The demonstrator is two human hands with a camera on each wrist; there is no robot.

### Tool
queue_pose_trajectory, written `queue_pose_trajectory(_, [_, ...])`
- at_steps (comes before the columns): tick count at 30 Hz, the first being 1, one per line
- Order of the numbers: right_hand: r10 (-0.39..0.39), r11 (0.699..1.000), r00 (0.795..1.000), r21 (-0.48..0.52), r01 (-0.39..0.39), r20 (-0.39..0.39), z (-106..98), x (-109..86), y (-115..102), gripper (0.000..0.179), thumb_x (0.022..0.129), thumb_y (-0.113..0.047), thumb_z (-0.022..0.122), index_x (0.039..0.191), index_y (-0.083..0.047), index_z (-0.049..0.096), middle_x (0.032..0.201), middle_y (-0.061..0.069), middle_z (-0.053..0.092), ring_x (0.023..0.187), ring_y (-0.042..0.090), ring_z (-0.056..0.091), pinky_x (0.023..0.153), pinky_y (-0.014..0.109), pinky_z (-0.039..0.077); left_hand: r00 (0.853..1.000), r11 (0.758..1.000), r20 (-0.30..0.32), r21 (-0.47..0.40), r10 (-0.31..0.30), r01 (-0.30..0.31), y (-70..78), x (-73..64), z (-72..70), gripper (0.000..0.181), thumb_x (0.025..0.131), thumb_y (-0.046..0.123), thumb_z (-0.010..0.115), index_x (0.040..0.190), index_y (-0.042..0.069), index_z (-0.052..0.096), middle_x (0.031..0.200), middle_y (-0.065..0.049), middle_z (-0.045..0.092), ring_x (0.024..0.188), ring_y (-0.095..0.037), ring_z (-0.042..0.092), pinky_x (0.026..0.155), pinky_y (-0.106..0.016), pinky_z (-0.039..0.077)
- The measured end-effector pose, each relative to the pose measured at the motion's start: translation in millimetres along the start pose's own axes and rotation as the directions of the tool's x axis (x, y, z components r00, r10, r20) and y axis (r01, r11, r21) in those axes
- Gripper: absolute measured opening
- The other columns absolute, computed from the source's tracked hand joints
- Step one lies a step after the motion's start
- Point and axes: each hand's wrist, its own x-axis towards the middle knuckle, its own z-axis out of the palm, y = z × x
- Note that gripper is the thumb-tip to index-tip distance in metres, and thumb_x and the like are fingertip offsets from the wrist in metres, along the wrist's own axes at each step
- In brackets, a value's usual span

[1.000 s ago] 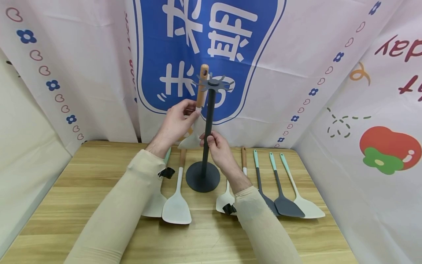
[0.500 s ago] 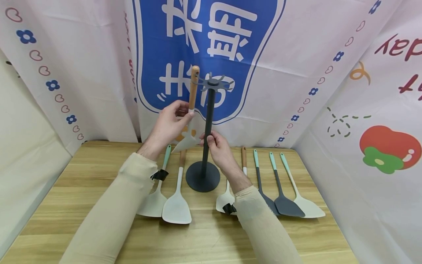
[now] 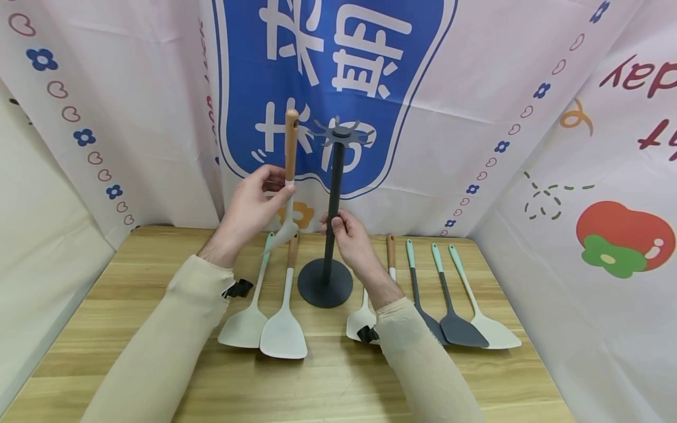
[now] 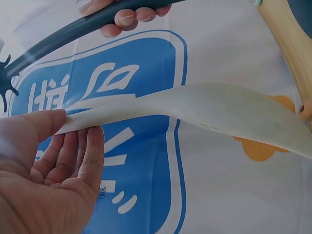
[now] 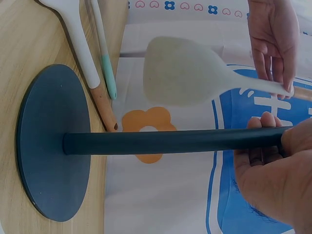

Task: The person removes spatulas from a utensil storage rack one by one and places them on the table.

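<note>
My left hand pinches a white spatula with a wooden handle just below the wood. It hangs upright, handle up and blade down, left of a dark rack stand with a hooked top and round base. A gap separates the handle's hole from the hooks. The right hand grips the stand's pole about midway. In the left wrist view thumb and fingers pinch the pale neck, with the blade reaching right. The whole blade shows broadside in the right wrist view, beside the pole.
On the wooden table, a mint-handled spatula and a white wood-handled one lie left of the base. Several more, including a dark spatula, lie on the right, partly behind the right arm. A printed cloth hangs behind.
My left hand has moved left with the spatula, its handle drawing away from the stand's hooks, and the blade has turned edge-on in the head view. The right hand stays on the pole.
</note>
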Motion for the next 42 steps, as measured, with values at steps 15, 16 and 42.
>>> queue_pose_trajectory(15, [0.009, 1.0, 1.0, 0.0, -0.009, -0.005, -0.6, -0.1, 0.0, 0.03, 0.127, -0.017, 0.048, 0.133, -0.001, 0.073, 0.121, 0.024, 0.08, 0.124, 0.038, 0.076, 0.122, 0.056, 0.056, 0.998, 1.0, -0.057, 0.014, -0.019, 0.02, -13.0, -23.8, -28.9, 0.045, 0.119, 0.027, 0.072, 0.154, 0.0, 0.064, 0.148, -0.024, 0.071, 0.14, -0.041, 0.07, 0.123, -0.062, 0.061])
queue_pose_trajectory(16, [0.01, 1.0, 1.0, -0.002, -0.01, -0.006, -0.5, 0.0, 0.0, 0.03, 0.127, -0.017, 0.048, 0.133, -0.001, 0.073, 0.121, 0.024, 0.08, 0.124, 0.038, 0.076, 0.122, 0.056, 0.056, 0.998, 1.0, -0.059, 0.014, -0.024, 0.025, -14.0, -25.4, -30.9, 0.045, 0.119, 0.028, 0.072, 0.154, 0.001, 0.064, 0.148, -0.024, 0.071, 0.14, -0.041, 0.07, 0.123, -0.061, 0.061])
queue_pose_trajectory(42, [0.013, 1.0, 1.0, -0.001, -0.013, -0.006, -0.4, 0.0, -1.2, 0.031, 0.127, -0.018, 0.048, 0.133, -0.001, 0.073, 0.121, 0.023, 0.08, 0.124, 0.038, 0.077, 0.121, 0.055, 0.056, 0.982, 0.991, -0.189, 0.129, -0.002, 0.027, -41.6, -55.1, -59.0, 0.053, 0.116, 0.03, 0.078, 0.153, -0.002, 0.057, 0.141, -0.024, 0.068, 0.129, -0.034, 0.068, 0.091, 0.003, 0.051])
